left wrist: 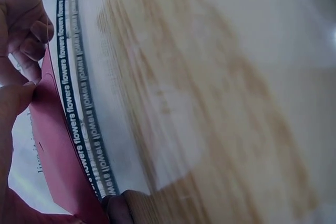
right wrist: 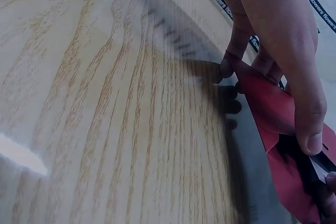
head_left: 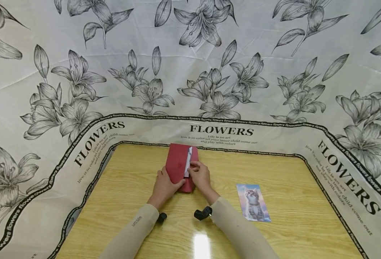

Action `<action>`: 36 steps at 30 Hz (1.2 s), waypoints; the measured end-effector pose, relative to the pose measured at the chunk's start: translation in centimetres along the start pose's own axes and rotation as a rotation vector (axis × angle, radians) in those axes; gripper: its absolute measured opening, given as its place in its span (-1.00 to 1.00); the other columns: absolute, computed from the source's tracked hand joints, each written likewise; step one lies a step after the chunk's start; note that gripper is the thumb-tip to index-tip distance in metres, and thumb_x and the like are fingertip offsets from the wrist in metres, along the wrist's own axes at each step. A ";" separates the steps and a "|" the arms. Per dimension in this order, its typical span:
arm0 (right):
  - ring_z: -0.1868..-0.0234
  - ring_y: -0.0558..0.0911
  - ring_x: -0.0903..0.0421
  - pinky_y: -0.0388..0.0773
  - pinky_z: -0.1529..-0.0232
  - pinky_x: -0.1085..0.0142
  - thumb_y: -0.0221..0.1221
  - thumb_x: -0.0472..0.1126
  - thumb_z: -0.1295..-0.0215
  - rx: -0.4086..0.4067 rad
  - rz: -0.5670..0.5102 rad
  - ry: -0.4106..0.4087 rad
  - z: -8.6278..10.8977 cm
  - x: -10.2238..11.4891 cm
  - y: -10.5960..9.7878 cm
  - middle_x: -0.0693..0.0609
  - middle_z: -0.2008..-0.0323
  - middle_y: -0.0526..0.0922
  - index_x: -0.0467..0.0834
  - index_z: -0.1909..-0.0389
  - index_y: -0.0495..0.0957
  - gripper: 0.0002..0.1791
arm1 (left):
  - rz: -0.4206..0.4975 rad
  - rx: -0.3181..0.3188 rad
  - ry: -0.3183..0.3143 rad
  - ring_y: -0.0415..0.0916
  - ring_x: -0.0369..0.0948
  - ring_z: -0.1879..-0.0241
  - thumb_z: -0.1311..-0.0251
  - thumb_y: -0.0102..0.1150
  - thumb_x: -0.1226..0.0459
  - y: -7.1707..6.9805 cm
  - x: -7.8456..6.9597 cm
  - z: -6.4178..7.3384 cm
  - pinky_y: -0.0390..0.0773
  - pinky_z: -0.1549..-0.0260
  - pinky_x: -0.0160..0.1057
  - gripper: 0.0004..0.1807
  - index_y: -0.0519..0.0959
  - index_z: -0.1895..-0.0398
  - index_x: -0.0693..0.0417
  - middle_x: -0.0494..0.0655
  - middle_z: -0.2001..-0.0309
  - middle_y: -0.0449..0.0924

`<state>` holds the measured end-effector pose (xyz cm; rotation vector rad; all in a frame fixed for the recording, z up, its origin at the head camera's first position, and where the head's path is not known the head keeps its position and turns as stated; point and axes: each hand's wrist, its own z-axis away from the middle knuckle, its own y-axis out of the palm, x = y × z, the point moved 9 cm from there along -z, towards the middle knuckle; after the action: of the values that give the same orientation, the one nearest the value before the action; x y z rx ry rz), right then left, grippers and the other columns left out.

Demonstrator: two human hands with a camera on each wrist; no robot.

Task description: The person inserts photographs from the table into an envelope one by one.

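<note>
A red envelope, tilted up over the far part of the table, has its opening along the right side. From that opening a narrow strip of a pale card sticks out. My left hand grips the envelope's near left part, with the thumb on its front and the fingers behind it. At the opening my right hand pinches the card's edge between thumb and fingertips. Most of the card is hidden inside the envelope. In the left wrist view, the right hand is close to the left thumb.
A picture card of a kitten lies on the wooden table, right of my right forearm. A white cloth with printed flowers rises along the table's back and sides. Dark wrist devices are on both wrists.
</note>
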<state>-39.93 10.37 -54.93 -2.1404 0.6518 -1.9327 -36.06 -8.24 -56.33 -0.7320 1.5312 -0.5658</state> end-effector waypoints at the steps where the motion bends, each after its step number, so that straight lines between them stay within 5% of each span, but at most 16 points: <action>1: 0.31 0.75 0.06 0.56 0.38 0.36 0.44 -0.36 -0.33 -0.001 0.000 -0.004 0.0 0.0 0.0 -0.11 0.34 0.81 -0.22 -0.08 0.77 -0.70 | 0.000 0.000 0.001 0.57 0.21 -0.04 -0.16 0.53 -0.25 0.0 0.0 0.0 0.64 -0.09 0.15 0.22 0.16 -0.56 0.42 0.39 -0.17 0.40; 24: 0.36 0.67 0.12 0.54 0.36 0.30 0.44 -0.27 -0.39 0.007 0.063 0.017 0.1 -0.5 0.8 -0.04 0.33 0.79 -0.16 -0.12 0.78 -0.69 | -0.002 -0.005 0.007 0.57 0.20 -0.03 -0.16 0.53 -0.24 0.2 0.1 0.0 0.65 -0.08 0.15 0.23 0.15 -0.58 0.40 0.38 -0.18 0.40; 36: 0.27 0.73 0.05 0.66 0.22 0.16 0.42 -0.26 -0.40 0.013 0.128 -0.038 0.4 0.1 0.8 -0.03 0.31 0.80 -0.19 -0.05 0.81 -0.75 | 0.000 -0.018 0.009 0.57 0.17 0.02 -0.15 0.53 -0.25 0.0 -0.1 0.0 0.66 -0.04 0.13 0.21 0.18 -0.55 0.40 0.36 -0.15 0.41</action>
<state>-39.71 9.58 -55.22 -2.0674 0.7477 -1.8215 -36.04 -8.22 -56.27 -0.7436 1.5466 -0.5569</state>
